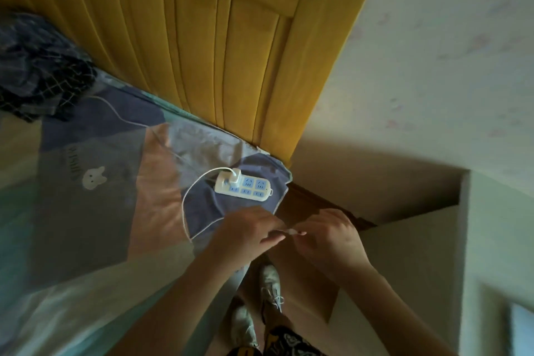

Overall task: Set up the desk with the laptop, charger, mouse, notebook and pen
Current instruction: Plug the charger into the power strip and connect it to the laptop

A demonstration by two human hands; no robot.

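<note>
A white charger plug sits in a white and blue power strip that lies on the bed corner. Its thin white cable loops left across the sheet and runs down to my hands. My left hand and my right hand meet just below the strip, over the bed's edge. Both pinch the small white end of the cable between their fingertips. The laptop, mouse, notebook and pen are not in view.
A bed with a patterned blue and peach sheet fills the left. Dark checked clothes are piled at its far left. A yellow wooden headboard stands behind. A pale wall and ledge are to the right. My feet in shoes stand on the floor below.
</note>
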